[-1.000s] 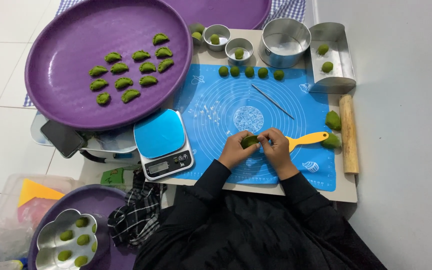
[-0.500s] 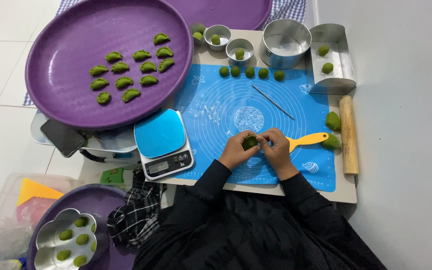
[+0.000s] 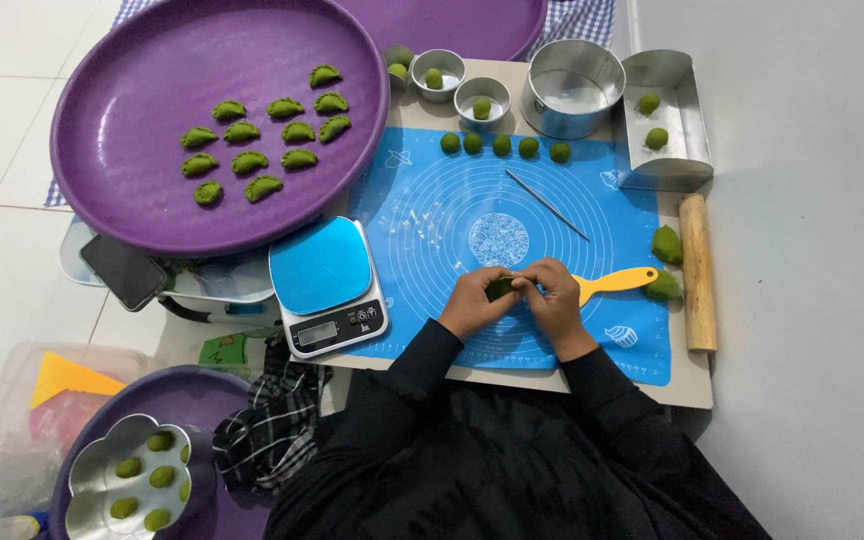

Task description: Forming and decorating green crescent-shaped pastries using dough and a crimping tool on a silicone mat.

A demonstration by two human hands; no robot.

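In the head view, the left hand (image 3: 472,302) and the right hand (image 3: 555,298) were drawn together over the blue silicone mat (image 3: 432,215), their fingertips pinching one small green dough piece (image 3: 500,289) between them. It looked soft, light and easily squashed, best held gently by its rim rather than its middle. A yellow-handled scraper (image 3: 617,281) lay just beside the right hand, a thin metal skewer (image 3: 548,205) farther up the mat, a kitchen scale (image 3: 327,284) to the left, and shaped green dumplings (image 3: 264,135) on the big purple tray (image 3: 132,200), none blocking the hands.

Left hand (image 3: 474,301) and right hand (image 3: 554,298) pinched together on green dough piece (image 3: 500,289), over blue mat (image 3: 432,215), just right of kitchen scale (image 3: 327,285).
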